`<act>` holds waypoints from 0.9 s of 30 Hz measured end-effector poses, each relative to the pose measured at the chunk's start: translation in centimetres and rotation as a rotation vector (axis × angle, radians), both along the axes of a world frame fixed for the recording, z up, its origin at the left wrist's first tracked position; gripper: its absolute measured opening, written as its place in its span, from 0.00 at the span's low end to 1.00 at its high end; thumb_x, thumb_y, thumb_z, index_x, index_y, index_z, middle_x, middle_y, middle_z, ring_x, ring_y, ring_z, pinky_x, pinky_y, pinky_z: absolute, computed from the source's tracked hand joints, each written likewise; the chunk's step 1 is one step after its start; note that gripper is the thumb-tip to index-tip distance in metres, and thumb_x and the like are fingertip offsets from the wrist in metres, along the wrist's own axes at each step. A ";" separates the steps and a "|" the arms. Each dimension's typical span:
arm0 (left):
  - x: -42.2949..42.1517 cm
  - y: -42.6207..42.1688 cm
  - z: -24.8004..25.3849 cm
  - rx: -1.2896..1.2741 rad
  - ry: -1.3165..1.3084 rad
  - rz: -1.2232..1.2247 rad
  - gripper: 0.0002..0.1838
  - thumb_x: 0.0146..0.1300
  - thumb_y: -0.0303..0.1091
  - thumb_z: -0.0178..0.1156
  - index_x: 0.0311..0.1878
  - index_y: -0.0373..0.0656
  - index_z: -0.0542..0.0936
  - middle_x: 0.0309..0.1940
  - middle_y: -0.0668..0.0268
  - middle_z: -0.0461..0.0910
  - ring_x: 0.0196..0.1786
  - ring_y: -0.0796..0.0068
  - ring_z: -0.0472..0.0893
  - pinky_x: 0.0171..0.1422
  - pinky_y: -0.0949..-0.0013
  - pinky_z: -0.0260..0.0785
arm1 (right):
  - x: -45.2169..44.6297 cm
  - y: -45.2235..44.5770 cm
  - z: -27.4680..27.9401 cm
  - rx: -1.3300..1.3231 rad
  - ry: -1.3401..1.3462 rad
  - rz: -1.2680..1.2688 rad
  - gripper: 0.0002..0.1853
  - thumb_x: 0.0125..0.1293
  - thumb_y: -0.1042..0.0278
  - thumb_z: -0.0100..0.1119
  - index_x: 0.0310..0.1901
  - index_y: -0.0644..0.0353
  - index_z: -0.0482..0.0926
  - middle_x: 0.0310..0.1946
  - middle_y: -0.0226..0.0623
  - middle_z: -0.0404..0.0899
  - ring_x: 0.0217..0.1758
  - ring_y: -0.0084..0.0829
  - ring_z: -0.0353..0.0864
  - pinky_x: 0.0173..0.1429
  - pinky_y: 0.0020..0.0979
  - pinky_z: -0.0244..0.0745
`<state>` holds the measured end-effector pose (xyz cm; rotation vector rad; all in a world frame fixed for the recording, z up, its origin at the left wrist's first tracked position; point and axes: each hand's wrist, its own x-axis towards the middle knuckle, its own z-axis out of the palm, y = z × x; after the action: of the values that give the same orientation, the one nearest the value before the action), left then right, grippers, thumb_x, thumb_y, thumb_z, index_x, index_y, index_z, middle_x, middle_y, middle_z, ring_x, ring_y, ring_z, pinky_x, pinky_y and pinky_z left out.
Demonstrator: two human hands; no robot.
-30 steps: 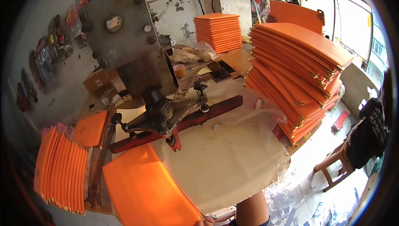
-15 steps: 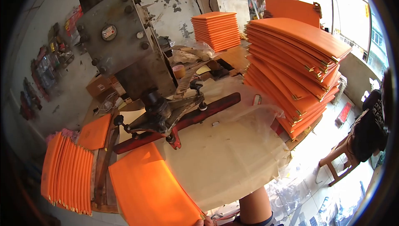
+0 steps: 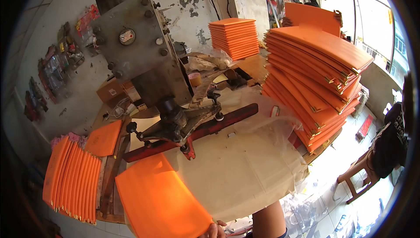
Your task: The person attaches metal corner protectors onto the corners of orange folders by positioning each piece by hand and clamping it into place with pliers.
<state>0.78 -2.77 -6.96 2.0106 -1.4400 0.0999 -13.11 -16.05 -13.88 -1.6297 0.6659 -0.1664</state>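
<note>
An orange folder with a smooth cover lies at the front left of the work surface, its far edge close to the red bar of a press. My left hand, only partly seen at the bottom edge, pinches its near right corner. My right forearm goes up under the front edge of the table, so my right hand is hidden. Above the folder stands a grey metal press with a dark clamp head and a long red bar.
Orange folders with gold corners form a tall leaning stack at right, a neat stack behind and an upright row at left. Beige sheeting covers the table. A brown stool stands on the floor at right.
The view has shifted slightly, so the press and stacks appear lower and further right. The folder's near corner and my left hand have moved up a little; more of the fingers shows.
</note>
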 end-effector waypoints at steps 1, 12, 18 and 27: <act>0.1 0.0 -1.1 0.031 -0.107 0.036 0.14 0.79 0.39 0.54 0.53 0.37 0.79 0.22 0.71 0.66 0.26 0.74 0.64 0.37 0.65 0.63 | 0.1 -0.1 0.2 -0.006 0.002 0.001 0.20 0.72 0.54 0.59 0.54 0.62 0.81 0.45 0.50 0.84 0.46 0.44 0.85 0.53 0.41 0.79; -1.9 -2.9 3.1 -0.354 1.205 0.130 0.19 0.81 0.47 0.51 0.44 0.40 0.78 0.18 0.77 0.61 0.19 0.86 0.53 0.23 0.76 0.45 | 0.3 0.8 -0.1 -0.026 0.015 0.041 0.21 0.73 0.52 0.58 0.56 0.61 0.80 0.46 0.50 0.84 0.47 0.44 0.85 0.54 0.41 0.79; -1.4 -2.5 3.3 -0.310 1.152 0.103 0.19 0.80 0.49 0.53 0.43 0.41 0.80 0.17 0.79 0.61 0.18 0.87 0.54 0.21 0.77 0.43 | 0.3 1.3 -0.3 -0.024 0.019 0.061 0.22 0.73 0.51 0.58 0.56 0.61 0.80 0.47 0.50 0.84 0.48 0.44 0.85 0.55 0.41 0.79; -0.3 -2.6 0.2 -0.312 1.129 0.047 0.23 0.78 0.55 0.54 0.45 0.42 0.80 0.19 0.78 0.62 0.17 0.87 0.55 0.17 0.78 0.42 | -0.3 2.5 -1.0 -0.052 0.028 0.103 0.23 0.73 0.50 0.57 0.58 0.60 0.80 0.48 0.50 0.85 0.48 0.44 0.86 0.56 0.41 0.80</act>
<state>0.44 -5.38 -6.79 1.4018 -0.5873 -0.6492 -13.40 -13.58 -14.85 -1.7148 0.6021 -0.0868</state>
